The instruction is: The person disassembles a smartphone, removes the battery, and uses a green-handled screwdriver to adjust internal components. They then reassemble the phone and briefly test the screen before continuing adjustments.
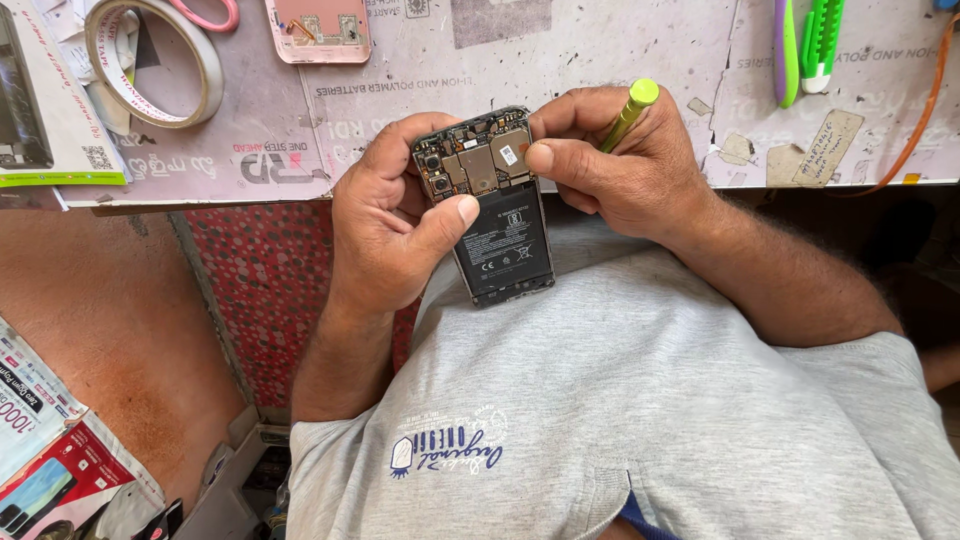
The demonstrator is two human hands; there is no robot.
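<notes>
Over my lap, just below the bench edge, I hold the opened phone [492, 205] with its back cover off, the black battery [505, 245] facing up and the bare circuit board [478, 160] at its 12 o'clock end. My left hand [385, 225] wraps the frame from 9 o'clock, fingers curled shut around the edge and the thumb lying across the battery's upper corner. My right hand [625, 160] closes in from 3 o'clock, thumb pressing the board, with a yellow-green tool [628, 112] tucked between its fingers.

I judge the phone light and stiff, but fragile here: the board, the camera modules and any thin cables should not take pressure. The metal rim is the safe place to grip; the battery is smooth and likely slippery.

My fingers hide the tool's tip and the phone's far side. Small parts on the board are too fine to make out. At 11 o'clock on the bench sits a tape roll [152, 60].
</notes>
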